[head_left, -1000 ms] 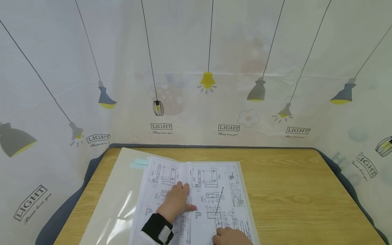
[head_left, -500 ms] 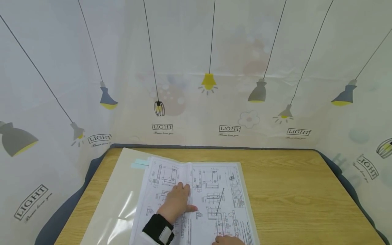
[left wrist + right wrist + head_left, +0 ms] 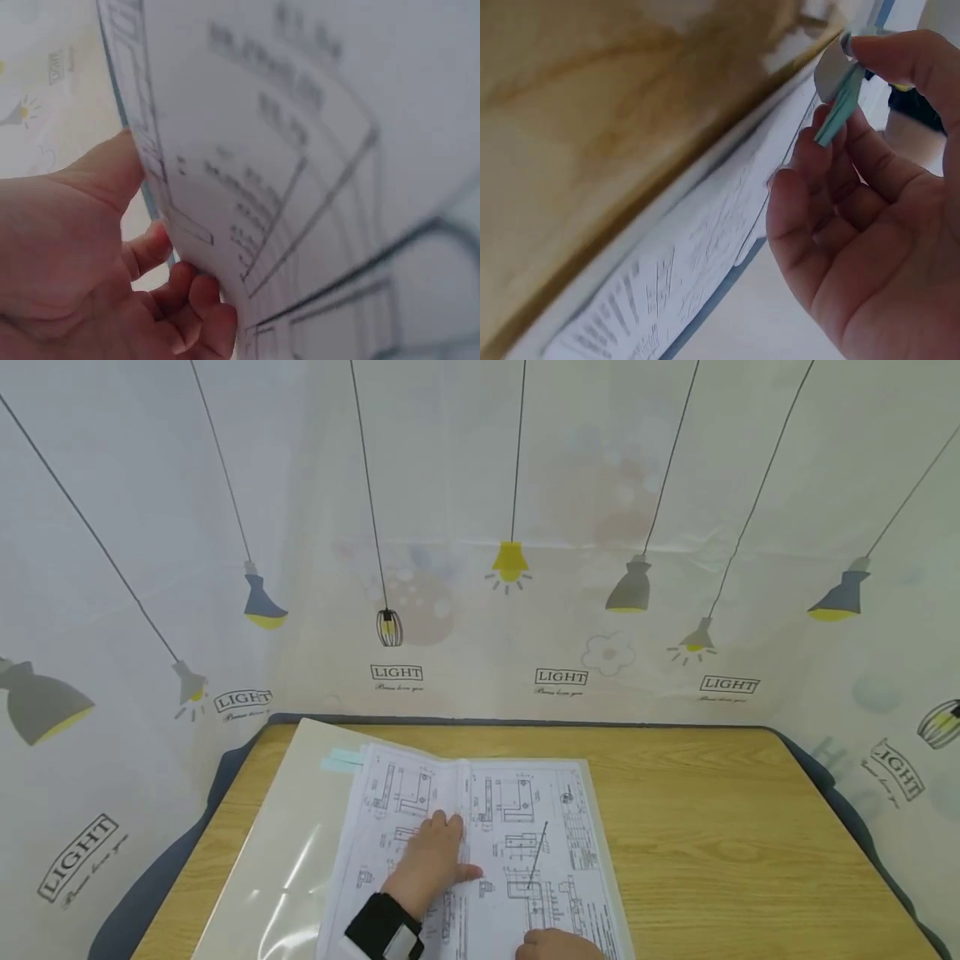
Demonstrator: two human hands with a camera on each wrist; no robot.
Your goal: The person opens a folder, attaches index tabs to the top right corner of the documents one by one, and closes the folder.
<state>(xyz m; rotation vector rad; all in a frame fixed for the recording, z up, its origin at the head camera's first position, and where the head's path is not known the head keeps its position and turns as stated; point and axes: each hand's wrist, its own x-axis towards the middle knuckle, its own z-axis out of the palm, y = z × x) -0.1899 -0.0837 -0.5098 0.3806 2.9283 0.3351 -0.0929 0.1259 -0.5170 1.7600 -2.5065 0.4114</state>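
A stapled-looking set of technical drawings (image 3: 540, 785) lies spread over a pale, glossy folder (image 3: 288, 827). Across its left page my left hand (image 3: 427, 860) rests with fingers extended and thumb spread toward the right page; in the left wrist view the fingers (image 3: 214, 315) touch the sheet. My right hand (image 3: 558, 946) is cut off by the bottom of the head view, over the right page. The right wrist view shows it pinching a small teal sticky tab (image 3: 841, 109) with a whitish piece beside it, between thumb and curled fingers.
Teal strips (image 3: 341, 762) stick out at the upper left of the pages. A thin dark line (image 3: 537, 856) crosses the right page, printed or lying there, I cannot tell. The wooden table (image 3: 720, 843) extends to the right; a lamp-patterned cloth (image 3: 450, 527) hangs behind.
My right hand has drawn back toward the bottom edge of the head view, then shifted slightly up. The left hand stays in place on the left page.
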